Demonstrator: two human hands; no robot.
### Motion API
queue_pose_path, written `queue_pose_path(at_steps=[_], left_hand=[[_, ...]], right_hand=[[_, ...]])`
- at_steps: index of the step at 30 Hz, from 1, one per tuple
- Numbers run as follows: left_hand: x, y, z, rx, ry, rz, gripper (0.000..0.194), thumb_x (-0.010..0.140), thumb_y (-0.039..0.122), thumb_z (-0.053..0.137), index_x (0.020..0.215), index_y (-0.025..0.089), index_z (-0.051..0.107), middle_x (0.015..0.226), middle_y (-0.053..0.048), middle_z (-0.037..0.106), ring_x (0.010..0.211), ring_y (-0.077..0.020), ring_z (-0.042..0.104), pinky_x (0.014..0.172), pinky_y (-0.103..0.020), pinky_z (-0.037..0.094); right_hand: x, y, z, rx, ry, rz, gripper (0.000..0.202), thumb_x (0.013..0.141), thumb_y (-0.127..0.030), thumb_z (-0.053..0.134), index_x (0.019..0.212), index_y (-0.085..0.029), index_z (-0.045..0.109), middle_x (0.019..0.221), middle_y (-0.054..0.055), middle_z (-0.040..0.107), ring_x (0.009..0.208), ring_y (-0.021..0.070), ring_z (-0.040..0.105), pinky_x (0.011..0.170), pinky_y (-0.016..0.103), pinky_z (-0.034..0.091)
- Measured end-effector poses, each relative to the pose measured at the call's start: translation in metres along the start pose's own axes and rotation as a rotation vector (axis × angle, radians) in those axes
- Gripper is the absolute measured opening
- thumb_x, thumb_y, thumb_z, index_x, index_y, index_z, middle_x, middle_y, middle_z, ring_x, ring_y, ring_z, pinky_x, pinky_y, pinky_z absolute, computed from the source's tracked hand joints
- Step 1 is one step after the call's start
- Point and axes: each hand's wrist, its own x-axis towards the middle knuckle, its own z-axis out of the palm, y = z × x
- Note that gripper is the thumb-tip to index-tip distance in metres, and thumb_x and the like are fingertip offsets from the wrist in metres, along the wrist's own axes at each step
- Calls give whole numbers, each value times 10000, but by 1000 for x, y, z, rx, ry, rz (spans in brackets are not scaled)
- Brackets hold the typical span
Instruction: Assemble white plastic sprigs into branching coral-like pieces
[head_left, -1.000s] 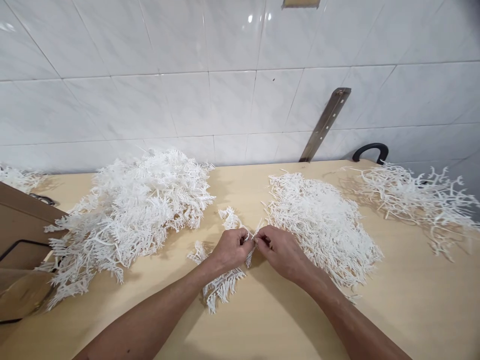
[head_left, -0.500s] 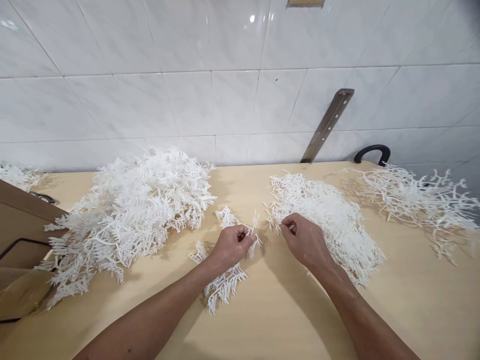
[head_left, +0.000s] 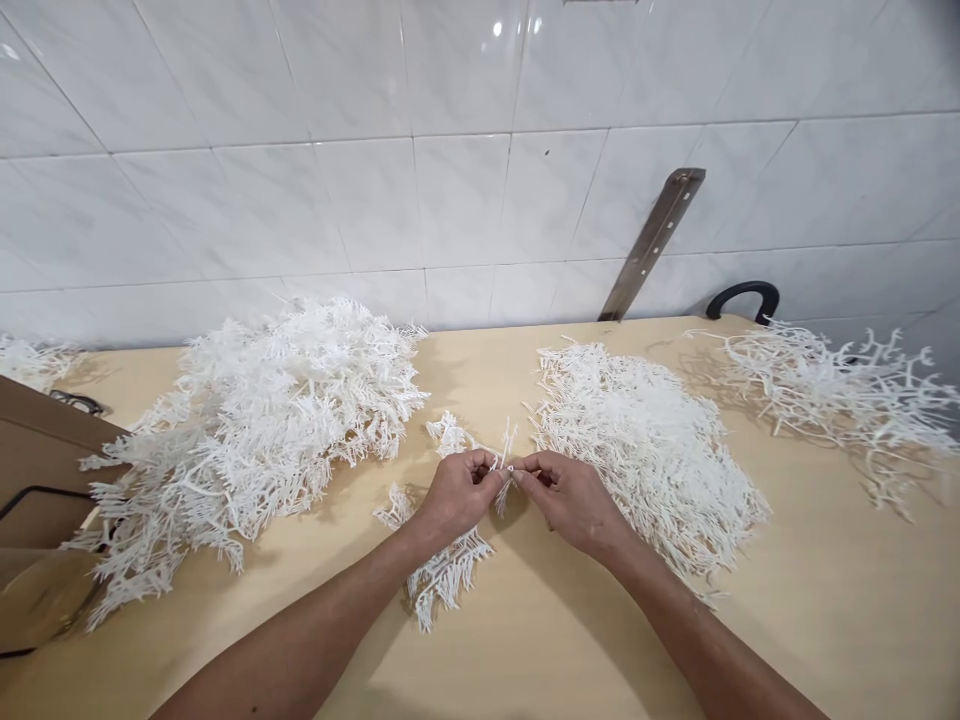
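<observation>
My left hand (head_left: 456, 497) pinches a small white branched plastic sprig (head_left: 508, 438) between thumb and fingers, its thin tips sticking up and hanging down. Against it from the other side is my right hand (head_left: 568, 495), thumb and forefinger closed on the same sprig, almost touching the left fingertips. Under and beside my left wrist lie several larger white sprigs (head_left: 450, 570), partly hidden by the arm. A dense heap of small white pieces (head_left: 645, 440) spreads just beyond my right hand. To the left rises a taller pile of white branched sprigs (head_left: 292, 400).
Bare white branching stems (head_left: 832, 385) lie at the far right, near a black curved handle (head_left: 744, 290). A metal strip (head_left: 652, 245) leans on the tiled wall (head_left: 457, 195). A brown box (head_left: 45, 430) stands at the left on the wooden table (head_left: 487, 370).
My right hand has moved left from the edge of the right heap to the sprig and closed on it. My left hand stays almost in place, still pinching the sprig.
</observation>
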Motion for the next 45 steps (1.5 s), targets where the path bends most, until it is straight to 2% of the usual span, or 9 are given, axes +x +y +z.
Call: queue_pose_path(at_steps=[6,14,21,26,30,33,36,39,45], left_hand=[[-1,-1,2,53,9,1,235,815,339,584,654,169,559,589,34,493,568,-109,438,561,-242,336],[-2,-5,3,254,26,71,246,835,292,524,630,202,421,567,58,399,551,-107,367,534,-249,278],[-1,-3,1,351,9,36,250,822,247,494,629,214,338,580,55,376,576,-118,349,549,-263,267],[-3,-1,0,200,42,-4,325,825,346,546,613,209,341,574,65,319,554,-102,324,535,-254,260],[-4,1,-3,-50,48,-55,366,822,465,600,639,198,428,535,76,354,484,-75,319,487,-231,252],[-4,2,-6,-204,27,-132,389,789,508,657,673,205,444,479,88,391,401,-55,289,427,-213,221],[-1,2,-10,-324,3,-178,412,749,521,712,691,207,452,459,89,430,356,-40,263,388,-200,196],[1,4,-11,-368,-5,-189,448,718,531,745,674,207,440,448,83,444,352,-37,262,374,-193,184],[0,5,-6,-196,30,-127,358,801,487,664,694,201,476,479,77,448,392,-61,321,411,-210,248]], right_hand=[[0,-1,0,7,22,46,237,866,-394,568,877,-220,729,718,16,687,580,170,607,547,285,450],[-2,-6,6,-235,112,-179,135,851,-215,534,769,-207,642,730,11,662,629,160,580,613,283,420],[1,2,20,-379,194,-223,135,852,-164,468,727,-212,483,712,12,571,598,152,505,563,267,350],[11,19,-9,-497,435,-156,120,815,-196,471,699,-222,456,691,32,560,611,178,502,597,291,348],[13,26,-38,-415,520,-30,98,812,-294,528,746,-222,532,628,9,586,584,187,543,632,313,377],[13,26,-48,-382,554,53,118,808,-337,556,800,-220,567,609,3,600,569,195,569,652,332,400],[11,21,-49,-363,604,12,151,811,-349,559,832,-205,596,772,56,668,588,189,586,683,353,433],[9,13,-40,-273,527,-55,205,847,-384,540,833,-201,631,864,84,691,623,189,607,669,341,464],[-2,-9,-9,79,21,43,372,924,-521,487,782,-202,614,593,-20,583,432,132,549,482,267,443]])
